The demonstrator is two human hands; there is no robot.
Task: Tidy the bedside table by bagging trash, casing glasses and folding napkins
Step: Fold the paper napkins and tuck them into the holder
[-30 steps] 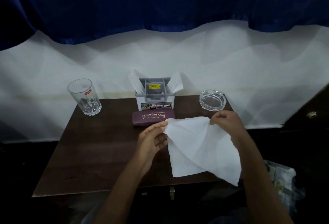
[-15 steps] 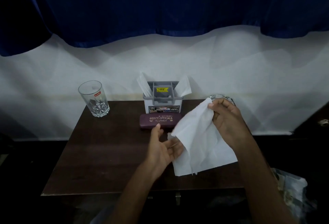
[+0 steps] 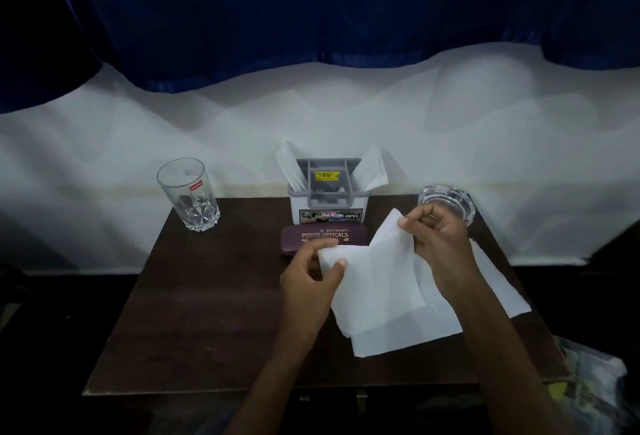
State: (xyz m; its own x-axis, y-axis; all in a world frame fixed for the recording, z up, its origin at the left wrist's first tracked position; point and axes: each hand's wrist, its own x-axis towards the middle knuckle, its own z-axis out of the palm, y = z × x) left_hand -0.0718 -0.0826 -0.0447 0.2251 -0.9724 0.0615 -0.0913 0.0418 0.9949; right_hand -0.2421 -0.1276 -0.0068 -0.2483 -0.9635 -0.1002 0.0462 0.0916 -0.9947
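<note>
A white paper napkin [image 3: 381, 289] is held above the dark wooden bedside table [image 3: 207, 313]. My left hand [image 3: 308, 275] pinches its left corner. My right hand [image 3: 440, 244] pinches its top corner a little higher. The napkin hangs partly folded, its lower edge near the table. Just behind the hands lies a closed maroon glasses case [image 3: 323, 239] printed "PRINCE OPTICALS". A grey and white holder [image 3: 329, 199] at the back has folded napkins [image 3: 372, 170] standing in it. Another white sheet [image 3: 502, 289] lies flat at the right, partly hidden by my right arm.
A clear drinking glass [image 3: 188, 194] stands at the table's back left. A glass ashtray [image 3: 446, 208] sits at the back right, behind my right hand. A plastic bag with trash [image 3: 595, 389] lies low at the right, beside the table. White and blue cloth hangs behind.
My left hand has taken hold of the napkin's left corner again. My right hand has dropped a little and the napkin is spread wider between both hands.
</note>
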